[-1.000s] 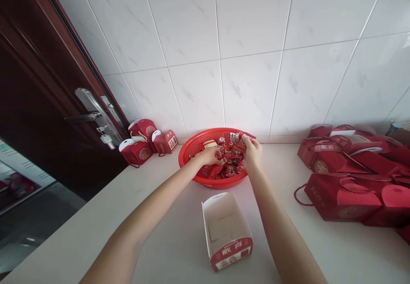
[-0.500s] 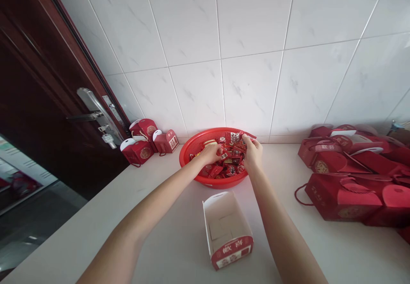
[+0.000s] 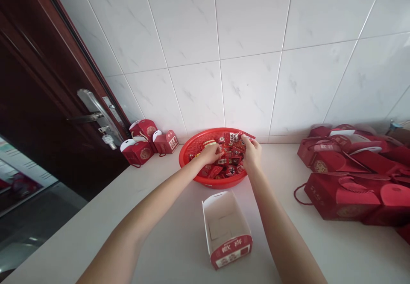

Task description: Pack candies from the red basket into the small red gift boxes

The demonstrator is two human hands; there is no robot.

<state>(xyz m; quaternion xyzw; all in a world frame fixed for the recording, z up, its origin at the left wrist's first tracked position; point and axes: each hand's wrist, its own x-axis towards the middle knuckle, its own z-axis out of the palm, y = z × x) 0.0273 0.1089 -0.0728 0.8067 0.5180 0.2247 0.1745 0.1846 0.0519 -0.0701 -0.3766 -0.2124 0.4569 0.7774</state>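
A red plastic basket [image 3: 215, 184] by the wall holds many small red wrapped sweets [image 3: 231, 171]. My left hand [image 3: 211, 153] is over its middle, fingers curled together above the sweets; what they hold, if anything, is too small to make out. At the basket's right rim, my right hand [image 3: 252, 150] is closed on a red wrapped packet [image 3: 235, 138], its thumb on top and its fingers partly hidden. Between my forearms an open red-and-white paper box [image 3: 226, 228] stands on the white counter, with no contents visible inside.
Several red gift boxes with cord handles [image 3: 344, 196] are heaped at the right. A few smaller red boxes [image 3: 138, 151] stand at the left near a dark door [image 3: 41, 70] with keys in its lock. White wall tiles [image 3: 250, 92] rise behind the basket.
The small packet at my left fingertips now appears lower, among the sweets, and those fingers are drawn closer together. My right hand has barely moved.
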